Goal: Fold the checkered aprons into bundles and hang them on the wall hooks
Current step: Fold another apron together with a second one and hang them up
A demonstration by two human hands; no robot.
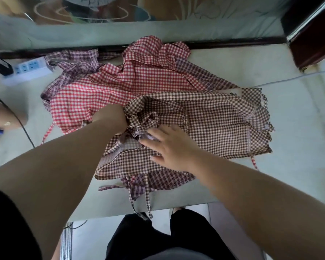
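Right hand lies flat, fingers spread, on the brown checkered apron — its hemmed edge well to the hand's right, pale tabletop showing beyond. Left hand, just beside, vanishes under a fold — grip cannot be told.

Worktop: pale green, directly in front of you.
Your left, rear: white power strip; black cable.
Centre: purple plaid apron lowest, red checkered apron over it, brown checkered apron uppermost.
Right, rear: white cable.
Near edge: apron ties hang over.
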